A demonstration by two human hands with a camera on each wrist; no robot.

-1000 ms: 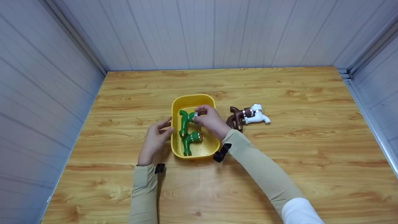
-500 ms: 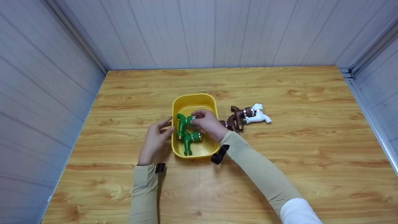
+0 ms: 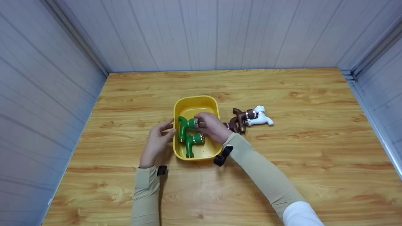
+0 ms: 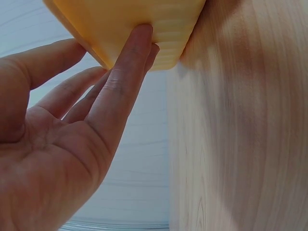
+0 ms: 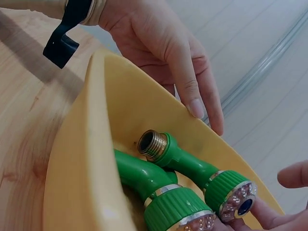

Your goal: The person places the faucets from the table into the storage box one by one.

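Observation:
Two green taps lie in a yellow plastic bin: the farther tap (image 3: pixel 183 127) and the nearer tap (image 3: pixel 189 147). My right hand (image 3: pixel 213 127) is inside the bin beside the farther tap's knob. In the right wrist view its fingers (image 5: pixel 269 214) rest right at the knob (image 5: pixel 231 195), while the thumb (image 5: pixel 294 175) stands apart from it. The farther tap's brass threaded end (image 5: pixel 153 144) points toward the bin's left wall. My left hand (image 3: pixel 157 141) touches the outside of the bin (image 3: pixel 196 101) with extended fingers, seen in the left wrist view at the yellow wall (image 4: pixel 168 29).
Right of the bin, a brown tap (image 3: pixel 241 118) lies against a white tap (image 3: pixel 261 117). Another brown tap (image 3: pixel 233 125) is partly hidden behind my right hand. The wooden table (image 3: pixel 301 150) is bounded by pale panel walls (image 3: pixel 201 34).
My right hand has lowered the farther green tap toward the bin's near left side, beside the other. Its fingers have loosened from the knob. The left hand stays at the bin.

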